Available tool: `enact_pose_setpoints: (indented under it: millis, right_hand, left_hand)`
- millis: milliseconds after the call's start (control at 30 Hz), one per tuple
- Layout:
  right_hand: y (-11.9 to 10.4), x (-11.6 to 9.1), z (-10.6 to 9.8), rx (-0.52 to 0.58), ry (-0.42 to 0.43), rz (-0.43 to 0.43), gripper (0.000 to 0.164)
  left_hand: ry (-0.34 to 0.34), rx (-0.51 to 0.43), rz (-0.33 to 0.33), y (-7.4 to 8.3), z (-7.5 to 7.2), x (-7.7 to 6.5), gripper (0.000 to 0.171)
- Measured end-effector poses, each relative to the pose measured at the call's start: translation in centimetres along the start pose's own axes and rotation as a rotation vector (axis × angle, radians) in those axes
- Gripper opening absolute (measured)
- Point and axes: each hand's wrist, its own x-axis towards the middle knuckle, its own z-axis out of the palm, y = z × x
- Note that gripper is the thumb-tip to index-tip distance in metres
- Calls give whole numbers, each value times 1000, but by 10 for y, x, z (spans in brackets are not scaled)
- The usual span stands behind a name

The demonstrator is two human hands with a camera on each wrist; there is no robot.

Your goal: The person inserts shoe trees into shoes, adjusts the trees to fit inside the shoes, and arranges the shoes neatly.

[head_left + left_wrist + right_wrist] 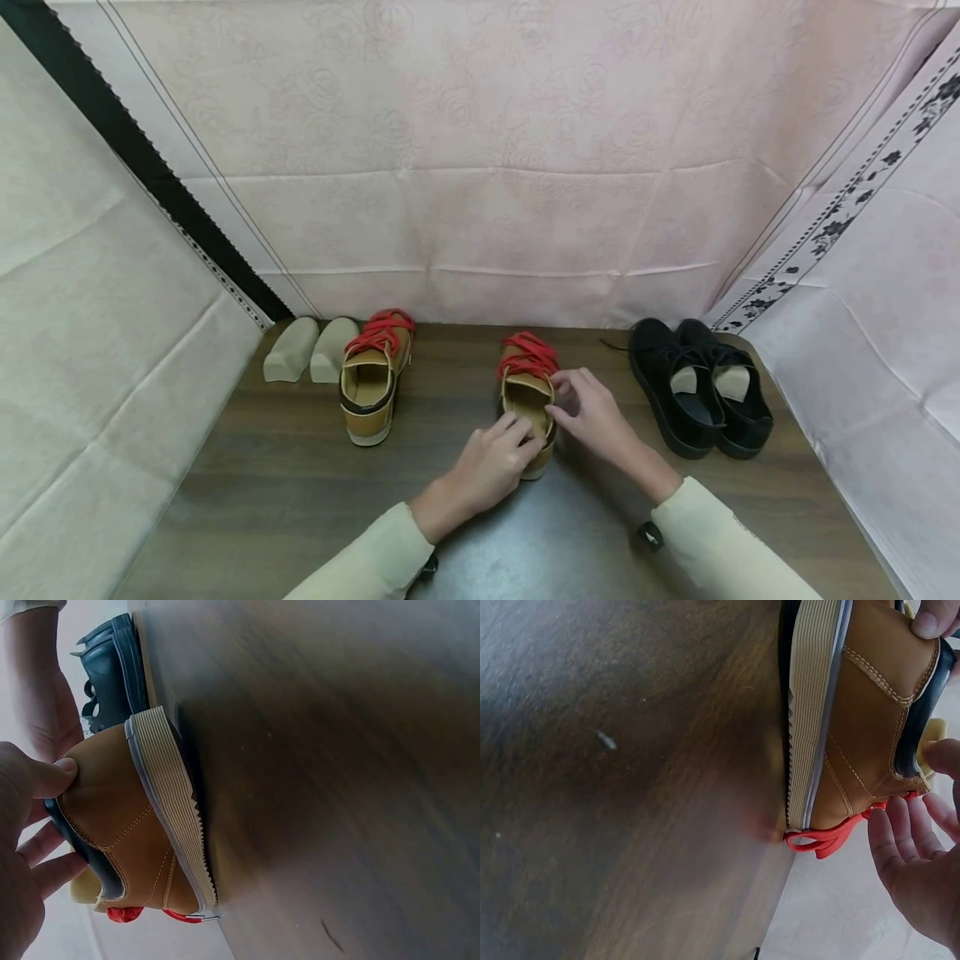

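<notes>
A tan shoe (528, 400) with red laces (531, 354) stands on the wooden floor, its toe pointing away. My left hand (491, 458) pinches the heel collar, the thumb outside on the tan heel and fingers reaching over the dark padded rim. At the shoe's right side is my right hand (596, 414), thumb and fingers apart and loosely bent. In the right wrist view its fingertips (885, 832) are right by the red laces, with the thumb near the pale tongue (931, 736). The matching tan shoe (367, 425), also red-laced, stands apart to the left.
Two cream, rounded blocks (291, 352) lie left of the matching shoe. A pair of black shoes (675, 400) stands at the right, with pale patches inside. Light patterned cloth (487, 217) hangs behind, and cloth also borders the wooden floor (285, 500) on both sides.
</notes>
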Motion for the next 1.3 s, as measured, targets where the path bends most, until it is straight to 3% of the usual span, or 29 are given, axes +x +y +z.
enact_pose_setpoints:
  millis: [433,1033,1300]
  right_hand:
    - [5,-8,-4,-32,49,-12,37]
    - [-3,-20,-11,-43,60,93,36]
    - [-5,-23,-10,-25,80,104,32]
  left_hand:
    - [-24,-2,12,10,3,6,24]
    - [-28,42,38,24,5,10,22]
    - [7,59,51,28,4,10,19]
